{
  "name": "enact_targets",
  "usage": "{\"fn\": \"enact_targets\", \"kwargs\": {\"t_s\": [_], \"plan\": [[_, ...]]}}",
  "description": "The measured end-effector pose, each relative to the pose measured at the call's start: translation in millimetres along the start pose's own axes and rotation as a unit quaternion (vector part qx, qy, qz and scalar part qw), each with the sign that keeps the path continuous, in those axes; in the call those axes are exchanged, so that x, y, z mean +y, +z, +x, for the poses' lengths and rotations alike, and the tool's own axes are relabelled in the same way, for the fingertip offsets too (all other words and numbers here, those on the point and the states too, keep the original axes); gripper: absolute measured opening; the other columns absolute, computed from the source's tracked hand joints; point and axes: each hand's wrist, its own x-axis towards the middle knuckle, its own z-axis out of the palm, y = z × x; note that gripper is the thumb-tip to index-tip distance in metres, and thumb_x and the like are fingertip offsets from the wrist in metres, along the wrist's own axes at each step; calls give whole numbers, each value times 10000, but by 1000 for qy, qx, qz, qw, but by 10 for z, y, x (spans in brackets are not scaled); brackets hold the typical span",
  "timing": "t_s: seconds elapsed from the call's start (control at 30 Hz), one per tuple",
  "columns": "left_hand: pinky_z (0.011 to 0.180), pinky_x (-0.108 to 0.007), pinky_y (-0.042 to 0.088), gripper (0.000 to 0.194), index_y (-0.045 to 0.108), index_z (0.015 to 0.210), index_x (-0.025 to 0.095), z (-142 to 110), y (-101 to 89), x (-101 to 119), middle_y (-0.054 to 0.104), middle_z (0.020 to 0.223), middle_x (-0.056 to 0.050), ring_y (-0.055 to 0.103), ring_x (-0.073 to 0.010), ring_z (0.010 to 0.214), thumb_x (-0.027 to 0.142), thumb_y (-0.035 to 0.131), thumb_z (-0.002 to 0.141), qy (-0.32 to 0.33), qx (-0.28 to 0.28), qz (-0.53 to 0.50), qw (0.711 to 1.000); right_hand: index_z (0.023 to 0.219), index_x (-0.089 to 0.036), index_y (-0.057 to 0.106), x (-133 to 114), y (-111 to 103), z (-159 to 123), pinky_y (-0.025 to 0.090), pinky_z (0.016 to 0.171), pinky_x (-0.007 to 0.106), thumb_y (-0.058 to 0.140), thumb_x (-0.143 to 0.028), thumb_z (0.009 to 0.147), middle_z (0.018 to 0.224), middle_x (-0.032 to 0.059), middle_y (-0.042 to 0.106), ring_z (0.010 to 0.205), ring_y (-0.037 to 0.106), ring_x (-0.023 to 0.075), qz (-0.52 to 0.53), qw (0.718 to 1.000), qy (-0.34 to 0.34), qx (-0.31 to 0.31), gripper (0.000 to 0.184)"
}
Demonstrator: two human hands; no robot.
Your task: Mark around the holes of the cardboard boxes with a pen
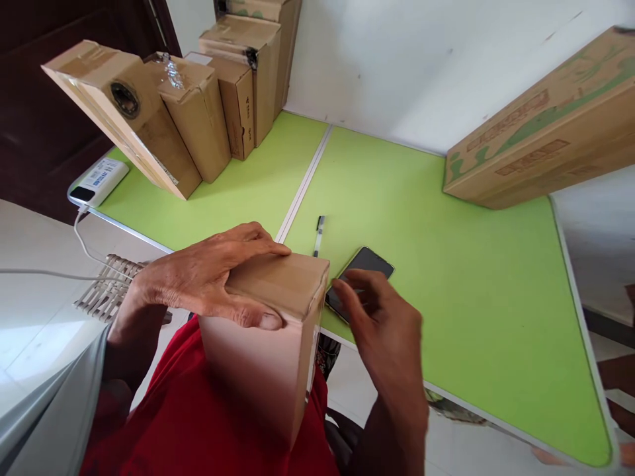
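Head view: held cardboard box (258, 363), inside hidden

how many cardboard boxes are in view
7: the held box in the left hand, a row of five at left, one large box at right; more may be hidden

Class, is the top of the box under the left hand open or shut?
Shut: the box has cardboard across its top beneath the left hand; no flap stands raised.
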Motion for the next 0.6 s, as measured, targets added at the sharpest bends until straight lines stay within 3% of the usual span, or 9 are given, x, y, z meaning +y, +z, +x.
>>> {"fn": "enact_targets", "kwargs": {"t_s": [0.1,0.27,0.43,0.53,0.6], "plan": [[1081,-432,530,870,594,1620,237,-31,-24,16,599,1469,-124,625,-348,1288,713,771,913,-13,-12,2,1000,956,-207,694,5,240,274,430,688,321,716,-235,991,828,47,736,755,677,230,-157,982,48,-98,49],[1140,-471,524,878,574,1629,174,-76,-47,11,585,1506,-156,606,-373,1343,608,801,901,-10,-14,-5,1000,773,-276,498,101,561,587,241,633,348,631,-120,933,655,14,534,620,504,230,-216,968,76,-103,260],[1203,-481,515,829,578,1634,217,-50,-108,-167,569,1553,-160,597,-375,1417,450,797,869,58,-39,-36,997,651,-294,454,204,543,610,273,629,349,620,-165,801,591,19,514,601,494,237,-166,979,73,-91,258],[1222,-502,500,867,589,1637,199,-36,-169,-302,574,1573,-183,580,-404,1454,459,828,845,94,-56,-61,992,677,-284,542,205,425,538,352,636,349,654,-299,720,618,31,596,644,572,252,-96,991,70,-53,121],[1243,-509,478,832,606,1633,214,-26,-183,-388,591,1594,-177,567,-417,1486,497,822,880,124,-53,-112,985,741,-274,578,173,352,462,380,623,342,682,-423,704,649,25,618,647,585,243,-40,997,67,-13,185]]}}
